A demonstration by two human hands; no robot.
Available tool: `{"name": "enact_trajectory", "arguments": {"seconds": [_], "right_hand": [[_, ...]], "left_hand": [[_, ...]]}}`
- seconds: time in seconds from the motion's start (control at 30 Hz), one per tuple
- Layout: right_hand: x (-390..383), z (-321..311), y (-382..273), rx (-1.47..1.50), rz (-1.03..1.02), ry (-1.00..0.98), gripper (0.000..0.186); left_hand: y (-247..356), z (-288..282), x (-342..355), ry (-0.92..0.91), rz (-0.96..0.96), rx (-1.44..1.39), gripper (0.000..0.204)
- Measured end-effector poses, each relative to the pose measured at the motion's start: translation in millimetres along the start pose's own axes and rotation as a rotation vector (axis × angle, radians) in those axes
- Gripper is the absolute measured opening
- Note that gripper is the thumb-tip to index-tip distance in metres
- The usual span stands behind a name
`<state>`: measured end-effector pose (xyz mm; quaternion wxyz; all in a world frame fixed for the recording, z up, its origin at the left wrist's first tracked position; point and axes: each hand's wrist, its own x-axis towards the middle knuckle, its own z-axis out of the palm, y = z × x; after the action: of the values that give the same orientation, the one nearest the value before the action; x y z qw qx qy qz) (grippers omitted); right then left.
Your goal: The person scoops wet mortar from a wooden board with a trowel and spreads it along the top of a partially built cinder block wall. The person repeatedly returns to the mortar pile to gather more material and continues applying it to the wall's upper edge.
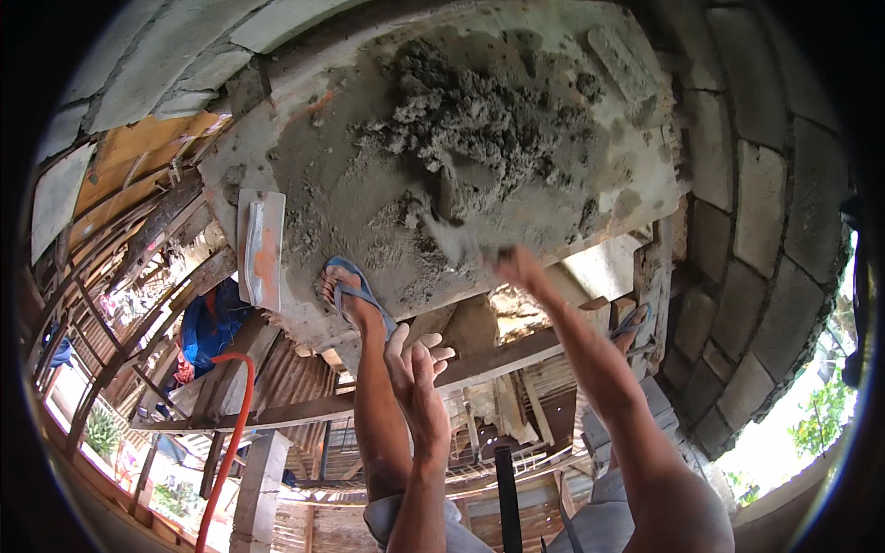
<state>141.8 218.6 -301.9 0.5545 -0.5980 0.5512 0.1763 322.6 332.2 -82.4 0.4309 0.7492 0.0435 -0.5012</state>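
A heap of wet grey mortar (479, 120) lies on a wide board (636, 198), with a thinner smear spread on its near side. My right hand (521, 269) is closed round the handle of a trowel, just over the board's near edge. Motion smears the trowel blade (452, 240), which is at the near side of the heap. My left hand (419, 364) is held up in front of the board, fingers apart and nothing in it. Beside it, my sandalled foot (348, 290) rests on the board.
A flat float (262, 249) lies at the board's left edge, and a mortar-coated strip (619, 63) at its far right. Block walls (761, 203) rise on the right and far left. Below are wooden beams (489, 364), an orange hose (238, 433) and my other foot (631, 320).
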Motion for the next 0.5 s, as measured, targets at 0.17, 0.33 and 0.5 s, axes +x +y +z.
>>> {"name": "enact_trajectory", "arguments": {"seconds": [0.17,0.33,0.5], "right_hand": [[-16,-19,8,1.209,0.519,-0.229,0.051],[-79,-56,-33,0.472,0.108,0.006,0.070],[42,-116,-12,0.127,0.181,-0.181,0.064]], "left_hand": [[1,3,-2,-0.038,-0.057,0.022,0.057],[7,2,0,0.002,-0.060,-0.007,0.062],[-7,4,-9,-0.036,-0.042,0.005,0.063]]}}
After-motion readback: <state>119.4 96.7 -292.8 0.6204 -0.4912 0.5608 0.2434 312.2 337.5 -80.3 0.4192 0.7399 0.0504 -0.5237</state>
